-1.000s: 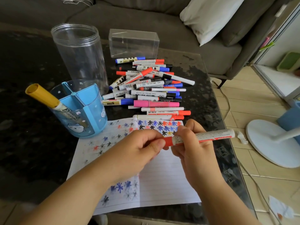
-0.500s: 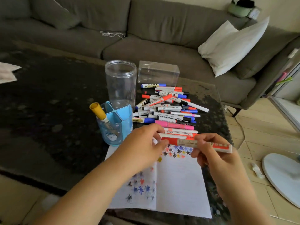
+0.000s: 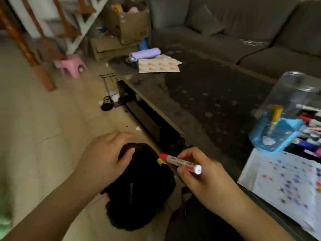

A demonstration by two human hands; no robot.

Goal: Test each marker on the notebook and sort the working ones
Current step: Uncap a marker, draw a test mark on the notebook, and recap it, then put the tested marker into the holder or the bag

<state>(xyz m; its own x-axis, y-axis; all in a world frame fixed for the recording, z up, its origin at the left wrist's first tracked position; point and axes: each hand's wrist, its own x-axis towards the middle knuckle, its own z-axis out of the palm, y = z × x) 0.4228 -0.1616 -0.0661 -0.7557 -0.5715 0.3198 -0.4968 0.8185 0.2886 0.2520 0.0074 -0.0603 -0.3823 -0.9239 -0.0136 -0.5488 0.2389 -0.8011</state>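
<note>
My right hand (image 3: pixel 199 178) pinches a white marker with a red end (image 3: pixel 180 163) off the table's left edge, red end pointing left. My left hand (image 3: pixel 104 157) rests with relaxed fingers on a person's dark-haired head (image 3: pixel 142 188) low beside the table. The notebook (image 3: pixel 284 185), its page full of coloured test marks, lies at the right on the dark table (image 3: pixel 208 101). Beyond it stand a blue pen holder (image 3: pixel 276 136) with a yellow-capped marker (image 3: pixel 276 113), a clear jar (image 3: pixel 293 91), and part of the marker pile (image 3: pixel 311 133).
A grey sofa (image 3: pixel 243 32) runs behind the table. Patterned paper (image 3: pixel 158 65) and a purple roll (image 3: pixel 145 53) lie at the table's far end. A pink stool (image 3: pixel 73 65), cardboard boxes (image 3: pixel 126 23) and a wooden leg (image 3: pixel 26 49) stand on the floor to the left.
The view has swung left and down, away from the notebook. Both hands moved off the table; the left let go of the marker's end and now rests on the dark-haired head.
</note>
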